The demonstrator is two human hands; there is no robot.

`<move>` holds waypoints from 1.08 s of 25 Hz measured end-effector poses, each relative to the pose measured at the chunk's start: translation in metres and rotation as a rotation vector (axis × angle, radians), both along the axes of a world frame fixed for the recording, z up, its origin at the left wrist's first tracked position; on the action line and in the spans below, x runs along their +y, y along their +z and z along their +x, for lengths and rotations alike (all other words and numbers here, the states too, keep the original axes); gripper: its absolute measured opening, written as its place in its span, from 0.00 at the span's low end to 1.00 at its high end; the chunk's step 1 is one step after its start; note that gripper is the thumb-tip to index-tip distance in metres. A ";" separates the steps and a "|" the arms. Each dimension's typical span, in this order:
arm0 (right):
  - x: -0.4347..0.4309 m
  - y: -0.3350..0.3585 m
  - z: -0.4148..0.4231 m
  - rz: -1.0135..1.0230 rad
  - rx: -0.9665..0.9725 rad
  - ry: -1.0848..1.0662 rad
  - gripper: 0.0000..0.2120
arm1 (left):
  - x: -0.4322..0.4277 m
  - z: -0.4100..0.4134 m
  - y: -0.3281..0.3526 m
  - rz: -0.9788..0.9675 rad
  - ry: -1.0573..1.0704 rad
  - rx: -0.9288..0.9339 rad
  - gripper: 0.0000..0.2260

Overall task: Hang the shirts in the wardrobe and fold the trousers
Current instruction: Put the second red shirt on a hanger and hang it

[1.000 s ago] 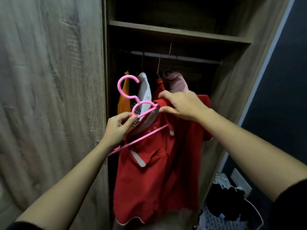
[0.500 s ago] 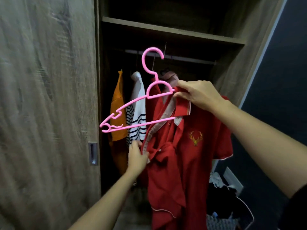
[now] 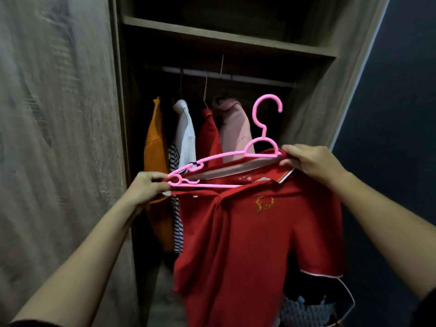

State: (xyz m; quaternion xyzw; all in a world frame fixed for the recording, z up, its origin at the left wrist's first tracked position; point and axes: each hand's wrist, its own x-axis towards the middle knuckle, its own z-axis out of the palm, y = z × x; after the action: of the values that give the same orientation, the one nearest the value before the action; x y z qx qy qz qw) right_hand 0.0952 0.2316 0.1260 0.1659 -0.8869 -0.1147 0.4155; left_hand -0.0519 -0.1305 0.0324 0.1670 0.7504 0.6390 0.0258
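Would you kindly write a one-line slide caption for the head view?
Left hand holding the pink hanger, right hand pinching the red polo shirt onto it, before the wardrobe.

You recorded in dim light. The wardrobe interior (image 3: 236, 27) at upper center lay in deep shadow. Motion blur smeared the wooden door (image 3: 59, 138) at frame left. Wide-angle distortion bowed edges near the borders. The red shirt (image 3: 250, 237) was sharp.

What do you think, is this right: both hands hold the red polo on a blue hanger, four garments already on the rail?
Not quite: the hanger is pink, not blue, as the head view shows. The rest stands: left hand and right hand hold the red polo on it, four garments already on the rail.
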 end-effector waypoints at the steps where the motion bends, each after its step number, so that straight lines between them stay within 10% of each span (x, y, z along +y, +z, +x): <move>1: 0.002 -0.002 0.000 0.016 0.005 0.003 0.24 | -0.003 0.001 0.006 0.015 -0.020 -0.017 0.10; 5: -0.003 -0.015 -0.010 0.115 -0.001 -0.057 0.30 | -0.008 0.007 0.024 -0.060 0.125 0.053 0.08; 11: -0.043 -0.014 -0.034 -0.370 -0.180 -0.244 0.21 | 0.028 0.037 0.030 -0.292 0.624 0.853 0.12; 17: -0.063 -0.012 -0.041 -0.527 -0.193 -0.041 0.28 | 0.061 0.057 0.017 -0.473 0.411 1.315 0.16; 22: -0.055 -0.012 -0.037 -0.539 -0.193 0.123 0.33 | 0.016 0.023 0.060 -0.621 0.330 1.094 0.33; 27: -0.042 -0.003 -0.031 -0.510 -0.278 -0.011 0.31 | -0.009 -0.007 0.076 -0.393 0.191 0.905 0.18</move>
State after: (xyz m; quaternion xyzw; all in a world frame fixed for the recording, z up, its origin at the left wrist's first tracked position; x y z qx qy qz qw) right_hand 0.0645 0.1895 0.1226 0.0653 -0.9365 0.1335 0.3177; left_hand -0.0587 -0.1398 0.1086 0.3500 0.8044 0.3487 -0.3298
